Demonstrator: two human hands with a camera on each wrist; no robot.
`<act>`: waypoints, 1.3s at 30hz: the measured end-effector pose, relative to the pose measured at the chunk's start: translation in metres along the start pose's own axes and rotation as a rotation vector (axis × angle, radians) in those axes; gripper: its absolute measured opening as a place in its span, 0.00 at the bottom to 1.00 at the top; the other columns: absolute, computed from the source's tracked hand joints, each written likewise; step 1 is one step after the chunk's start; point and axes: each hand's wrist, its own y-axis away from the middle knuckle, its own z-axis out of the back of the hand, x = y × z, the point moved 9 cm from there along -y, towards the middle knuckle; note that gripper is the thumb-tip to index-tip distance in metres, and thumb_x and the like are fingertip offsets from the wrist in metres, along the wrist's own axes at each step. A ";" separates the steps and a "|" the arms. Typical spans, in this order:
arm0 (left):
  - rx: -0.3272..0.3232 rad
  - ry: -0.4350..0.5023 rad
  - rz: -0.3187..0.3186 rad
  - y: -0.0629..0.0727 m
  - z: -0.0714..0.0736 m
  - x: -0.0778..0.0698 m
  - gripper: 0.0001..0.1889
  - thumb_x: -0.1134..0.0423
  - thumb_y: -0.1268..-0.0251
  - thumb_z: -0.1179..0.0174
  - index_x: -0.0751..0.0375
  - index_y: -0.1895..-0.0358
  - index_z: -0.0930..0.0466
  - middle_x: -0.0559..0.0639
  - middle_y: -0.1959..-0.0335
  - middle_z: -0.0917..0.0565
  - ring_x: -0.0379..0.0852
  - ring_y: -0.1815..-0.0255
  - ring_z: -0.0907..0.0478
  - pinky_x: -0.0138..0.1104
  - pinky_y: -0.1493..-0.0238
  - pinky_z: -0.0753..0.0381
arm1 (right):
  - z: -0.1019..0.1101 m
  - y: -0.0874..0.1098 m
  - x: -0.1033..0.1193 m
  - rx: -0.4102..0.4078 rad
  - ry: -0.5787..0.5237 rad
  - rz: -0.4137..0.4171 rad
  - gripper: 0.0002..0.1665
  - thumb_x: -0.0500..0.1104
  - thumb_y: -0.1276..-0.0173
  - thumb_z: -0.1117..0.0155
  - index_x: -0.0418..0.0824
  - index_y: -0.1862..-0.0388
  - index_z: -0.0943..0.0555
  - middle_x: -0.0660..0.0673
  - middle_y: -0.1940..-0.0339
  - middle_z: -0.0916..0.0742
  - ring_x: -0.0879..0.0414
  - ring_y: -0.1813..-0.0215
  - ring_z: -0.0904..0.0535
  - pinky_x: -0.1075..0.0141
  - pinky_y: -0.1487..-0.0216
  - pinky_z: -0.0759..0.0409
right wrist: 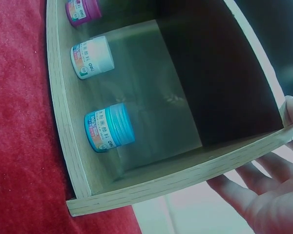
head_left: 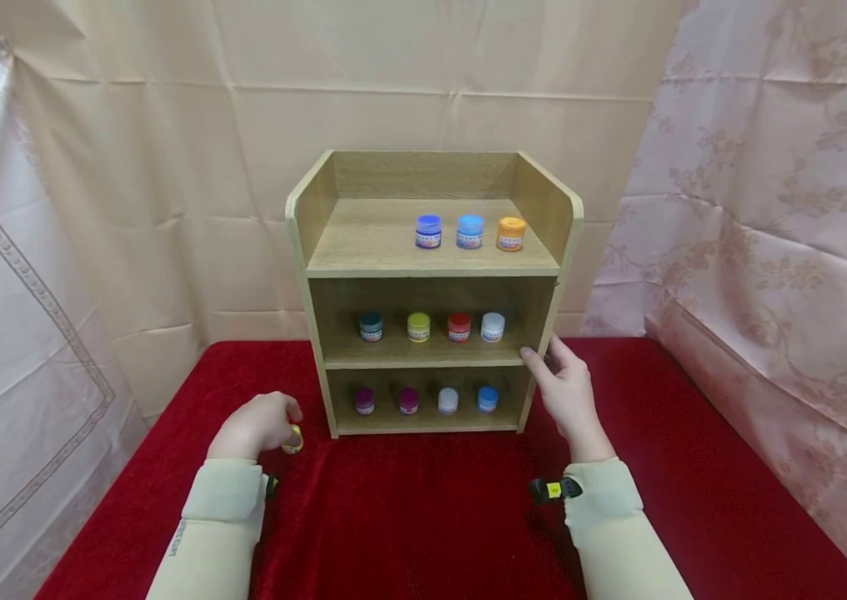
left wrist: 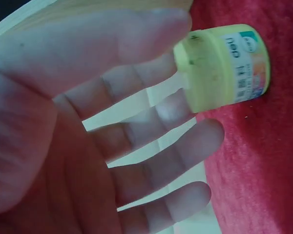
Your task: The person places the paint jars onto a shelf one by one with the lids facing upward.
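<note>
On the red cloth, just left of the shelf's foot, my left hand (head_left: 262, 422) pinches a small yellow paint jar (left wrist: 227, 68) by its lid. In the left wrist view the thumb lies on one side of the lid and the index and middle fingertips are hidden behind it; the other two fingers are spread apart from it. My right hand (head_left: 568, 390) holds the right side panel of the wooden shelf (head_left: 434, 272). Its thumb rests by the middle board's front edge, with the fingers round the outside.
Blue, light blue and orange jars (head_left: 511, 234) stand on the top board. Teal, yellow, red and white jars (head_left: 493, 327) line the middle board. Two purple jars, a white jar and a blue jar (right wrist: 110, 127) stand at the bottom. Curtains hang behind the cloth-covered table (head_left: 423, 517).
</note>
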 end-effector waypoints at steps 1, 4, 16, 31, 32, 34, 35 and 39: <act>-0.001 0.002 0.003 0.000 -0.001 0.001 0.12 0.70 0.48 0.28 0.65 0.58 0.13 0.54 0.64 0.15 0.51 0.66 0.21 0.45 0.65 0.19 | 0.000 0.000 0.000 0.000 -0.001 0.000 0.33 0.51 0.25 0.35 0.51 0.23 0.29 0.42 0.33 0.19 0.46 0.38 0.20 0.49 0.40 0.22; -0.008 0.014 0.008 -0.001 -0.003 0.001 0.10 0.71 0.49 0.29 0.64 0.61 0.13 0.54 0.67 0.16 0.50 0.69 0.22 0.44 0.67 0.19 | 0.000 0.000 0.001 0.000 -0.005 0.000 0.33 0.51 0.25 0.35 0.52 0.23 0.29 0.43 0.33 0.19 0.47 0.38 0.20 0.49 0.39 0.22; -0.034 0.045 -0.011 0.008 0.013 -0.010 0.05 0.68 0.47 0.29 0.60 0.67 0.15 0.50 0.72 0.18 0.49 0.71 0.23 0.42 0.70 0.21 | 0.000 0.001 -0.001 0.004 0.002 -0.001 0.34 0.51 0.25 0.35 0.51 0.23 0.30 0.41 0.32 0.20 0.43 0.37 0.21 0.47 0.40 0.22; -0.157 0.104 -0.244 0.051 0.059 -0.077 0.10 0.65 0.42 0.29 0.59 0.56 0.12 0.47 0.66 0.19 0.45 0.69 0.25 0.38 0.68 0.22 | 0.000 0.002 -0.002 0.001 0.016 -0.008 0.34 0.52 0.25 0.35 0.52 0.23 0.30 0.41 0.32 0.20 0.42 0.37 0.21 0.47 0.40 0.22; -0.190 0.110 -0.274 0.054 0.063 -0.083 0.10 0.65 0.42 0.29 0.59 0.56 0.12 0.46 0.66 0.19 0.45 0.68 0.24 0.37 0.67 0.21 | 0.000 0.002 -0.003 0.002 0.015 -0.008 0.34 0.52 0.25 0.35 0.52 0.23 0.30 0.41 0.32 0.20 0.42 0.37 0.21 0.47 0.40 0.22; -0.263 0.135 -0.330 0.060 0.071 -0.094 0.10 0.65 0.40 0.29 0.59 0.56 0.12 0.46 0.64 0.19 0.43 0.67 0.22 0.38 0.65 0.20 | 0.000 0.001 -0.003 0.002 0.016 -0.006 0.34 0.52 0.25 0.35 0.52 0.23 0.30 0.41 0.32 0.20 0.42 0.37 0.21 0.47 0.40 0.22; -0.299 0.150 -0.350 0.063 0.074 -0.099 0.10 0.65 0.40 0.29 0.59 0.55 0.13 0.45 0.63 0.19 0.43 0.66 0.21 0.38 0.64 0.19 | 0.001 0.001 -0.002 0.001 0.016 -0.006 0.34 0.52 0.25 0.35 0.53 0.23 0.29 0.41 0.32 0.20 0.42 0.37 0.21 0.47 0.40 0.22; -0.451 0.201 -0.413 0.072 0.091 -0.117 0.12 0.64 0.40 0.27 0.59 0.53 0.15 0.45 0.61 0.18 0.42 0.65 0.20 0.39 0.62 0.18 | 0.001 0.001 -0.003 0.002 0.022 -0.010 0.34 0.52 0.25 0.35 0.53 0.23 0.30 0.41 0.32 0.20 0.42 0.36 0.21 0.47 0.40 0.22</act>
